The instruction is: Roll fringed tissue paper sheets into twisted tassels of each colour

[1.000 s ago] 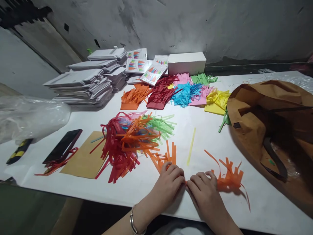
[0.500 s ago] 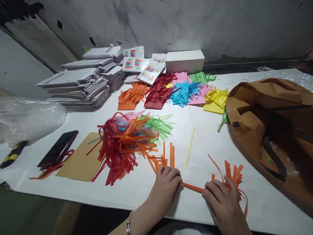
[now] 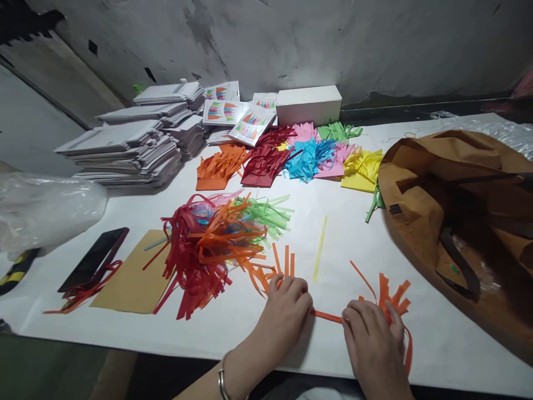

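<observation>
Orange fringed paper (image 3: 327, 316), middle narrow, spans between both hands near white table's (image 3: 441, 344) front edge. Left hand (image 3: 288, 304) curled closed on its left part, right hand (image 3: 372, 336) likewise on its right; fingertips partly hidden. Yellow strip (image 3: 320, 248) beyond, multicolored tassel pile (image 3: 195, 250) left, brown bag (image 3: 410, 178) right.

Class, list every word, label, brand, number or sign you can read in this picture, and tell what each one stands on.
No text can be read.
Picture packets: coloured tassel designs show; any lettering is too small.
White box: any print is too faint to make out.
Brown bag: a small dark patch, not legible.
Phone: dark screen, no readable text.
</observation>
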A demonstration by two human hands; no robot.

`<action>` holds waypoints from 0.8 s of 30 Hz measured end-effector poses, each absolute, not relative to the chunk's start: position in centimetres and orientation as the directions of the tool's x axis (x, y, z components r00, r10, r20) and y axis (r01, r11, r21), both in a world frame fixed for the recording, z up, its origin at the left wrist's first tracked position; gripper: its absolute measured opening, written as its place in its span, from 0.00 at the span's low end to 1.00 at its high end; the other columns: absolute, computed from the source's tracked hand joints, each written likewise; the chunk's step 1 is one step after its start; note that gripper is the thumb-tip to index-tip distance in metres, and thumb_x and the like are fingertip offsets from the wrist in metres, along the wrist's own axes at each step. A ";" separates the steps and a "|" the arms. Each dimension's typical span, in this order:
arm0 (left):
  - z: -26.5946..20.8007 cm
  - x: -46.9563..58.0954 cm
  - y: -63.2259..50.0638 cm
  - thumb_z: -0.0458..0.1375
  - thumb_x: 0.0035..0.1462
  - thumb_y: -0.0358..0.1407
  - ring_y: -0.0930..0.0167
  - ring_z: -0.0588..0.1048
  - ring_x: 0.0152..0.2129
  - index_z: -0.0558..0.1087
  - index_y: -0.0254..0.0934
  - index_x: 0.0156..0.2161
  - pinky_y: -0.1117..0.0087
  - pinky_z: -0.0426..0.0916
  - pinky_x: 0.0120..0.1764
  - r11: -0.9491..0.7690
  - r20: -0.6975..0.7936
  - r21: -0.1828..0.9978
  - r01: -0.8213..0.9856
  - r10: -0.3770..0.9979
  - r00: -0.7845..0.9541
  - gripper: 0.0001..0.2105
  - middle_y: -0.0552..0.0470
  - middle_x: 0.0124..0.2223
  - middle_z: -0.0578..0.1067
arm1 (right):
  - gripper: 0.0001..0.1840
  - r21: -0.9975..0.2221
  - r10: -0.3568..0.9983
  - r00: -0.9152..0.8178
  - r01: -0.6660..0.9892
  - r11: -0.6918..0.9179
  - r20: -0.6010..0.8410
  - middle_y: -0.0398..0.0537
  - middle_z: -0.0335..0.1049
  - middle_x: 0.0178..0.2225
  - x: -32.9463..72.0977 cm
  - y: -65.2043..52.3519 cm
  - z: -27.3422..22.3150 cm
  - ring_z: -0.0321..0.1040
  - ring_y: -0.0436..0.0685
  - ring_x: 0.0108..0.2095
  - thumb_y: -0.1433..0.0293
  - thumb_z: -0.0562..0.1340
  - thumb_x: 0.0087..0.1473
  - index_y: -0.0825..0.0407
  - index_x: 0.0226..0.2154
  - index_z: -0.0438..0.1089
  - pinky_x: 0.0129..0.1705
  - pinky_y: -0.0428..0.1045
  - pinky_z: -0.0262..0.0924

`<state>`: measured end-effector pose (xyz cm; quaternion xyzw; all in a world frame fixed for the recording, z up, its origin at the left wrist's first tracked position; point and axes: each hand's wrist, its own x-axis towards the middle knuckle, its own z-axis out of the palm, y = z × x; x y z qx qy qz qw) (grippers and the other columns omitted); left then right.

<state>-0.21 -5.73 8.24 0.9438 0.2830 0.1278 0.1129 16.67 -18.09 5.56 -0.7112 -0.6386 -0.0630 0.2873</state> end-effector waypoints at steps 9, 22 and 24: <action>7.0 -0.5 -5.4 0.56 0.62 0.26 0.65 0.70 0.35 0.73 0.38 0.36 0.54 0.56 0.53 -0.933 0.266 0.176 0.314 0.352 0.897 0.06 0.52 0.35 0.75 | 0.15 -0.233 0.856 -0.077 0.946 0.225 0.511 0.46 0.69 0.30 15.7 -16.1 5.1 0.65 0.57 0.35 0.82 0.50 0.62 0.53 0.36 0.70 0.59 0.64 0.49; 14.0 1.0 -8.6 0.67 0.53 0.47 0.71 0.71 0.26 0.79 0.35 0.33 0.71 0.65 0.33 0.285 -0.419 0.906 0.312 0.507 0.754 0.15 0.53 0.27 0.75 | 0.13 -0.071 0.608 -0.315 0.848 0.525 0.729 0.49 0.79 0.36 19.9 -18.3 12.5 0.74 0.57 0.43 0.80 0.56 0.62 0.58 0.42 0.75 0.58 0.58 0.58; 13.5 1.8 -9.3 0.72 0.45 0.49 0.75 0.68 0.22 0.76 0.33 0.31 0.73 0.63 0.30 0.516 -0.494 0.821 0.242 0.430 0.756 0.20 0.54 0.25 0.73 | 0.10 -0.110 0.578 -0.254 0.847 0.521 0.776 0.48 0.79 0.34 20.2 -18.5 13.2 0.75 0.56 0.41 0.78 0.57 0.62 0.56 0.41 0.74 0.55 0.57 0.61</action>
